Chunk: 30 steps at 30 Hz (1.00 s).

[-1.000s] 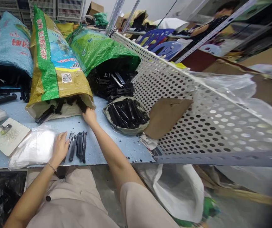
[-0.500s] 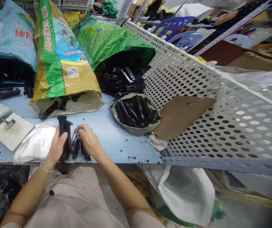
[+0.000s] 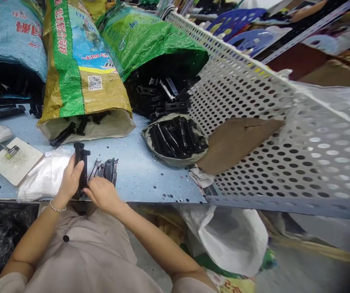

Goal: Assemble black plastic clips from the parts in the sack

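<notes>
My left hand [image 3: 70,179] is closed round a long black plastic part [image 3: 81,160], held near upright at the table's front edge. The fingers of my right hand [image 3: 104,194] are pinched together against the lower end of that part; whatever they hold is hidden. Just beyond my right hand lie several slim black plastic pieces [image 3: 110,170] on the blue tabletop. A white plastic bag [image 3: 45,179] lies left of my left hand.
Woven sacks of black parts, one gold and green [image 3: 101,95], one green [image 3: 159,40], one blue [image 3: 11,44], lie behind. A rolled-down bag [image 3: 153,152] of black parts sits right. A white perforated panel [image 3: 254,97] bounds the right side. A pale board [image 3: 25,156] bears a small metal tool.
My right hand has moved left and down, from the loose black pieces to the lower end of the held part. My left hand keeps its hold. The view has shifted slightly.
</notes>
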### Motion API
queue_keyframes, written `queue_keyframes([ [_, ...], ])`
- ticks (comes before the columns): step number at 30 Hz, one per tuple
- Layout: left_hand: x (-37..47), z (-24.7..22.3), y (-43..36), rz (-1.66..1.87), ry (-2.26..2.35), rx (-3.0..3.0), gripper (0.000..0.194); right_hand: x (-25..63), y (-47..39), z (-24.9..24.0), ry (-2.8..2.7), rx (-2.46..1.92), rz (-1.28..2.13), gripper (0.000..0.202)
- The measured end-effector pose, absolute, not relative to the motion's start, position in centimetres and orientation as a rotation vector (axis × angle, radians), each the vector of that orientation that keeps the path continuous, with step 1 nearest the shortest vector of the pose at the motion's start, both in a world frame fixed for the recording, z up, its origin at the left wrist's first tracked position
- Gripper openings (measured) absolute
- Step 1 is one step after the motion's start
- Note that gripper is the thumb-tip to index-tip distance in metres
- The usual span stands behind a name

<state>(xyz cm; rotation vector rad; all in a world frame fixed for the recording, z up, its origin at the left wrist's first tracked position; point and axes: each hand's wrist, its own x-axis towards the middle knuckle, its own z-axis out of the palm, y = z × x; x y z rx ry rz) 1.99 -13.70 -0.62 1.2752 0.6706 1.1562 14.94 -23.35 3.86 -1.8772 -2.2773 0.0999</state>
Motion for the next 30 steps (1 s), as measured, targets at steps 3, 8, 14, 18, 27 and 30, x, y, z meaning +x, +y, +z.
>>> queue_keyframes([
  [3, 2.2, -1.4, -12.6, 1.091, 0.813, 1.501, 0.047, 15.7, -23.2, 3.7, -2.185, -2.033, 0.297, 0.044],
  [8, 4.5, -3.9, -12.3, 0.724, 1.220, 1.940, 0.047, 18.3, -14.9, 5.7, -1.896, -2.147, 0.296, 0.031],
  [14, 6.5, -6.0, -14.9, 0.911, 1.029, 2.136, 0.048, 18.6, -2.1, 5.3, -1.817, -2.371, 0.065, 0.052],
  [18, 5.0, -6.3, -13.1, 1.116, 0.831, 1.671, 0.040, 18.0, -2.2, 5.2, -1.739, -2.310, 0.072, 0.041],
  [27, 2.1, -1.0, -10.6, 0.950, 0.472, 0.698, 0.068, 15.4, -19.6, 5.8, -2.206, -1.464, 0.207, 0.041],
  [30, 0.9, -0.1, -12.9, 0.811, 0.358, 0.800, 0.068, 16.4, -19.2, 6.8, -1.984, -1.671, 0.021, 0.031],
])
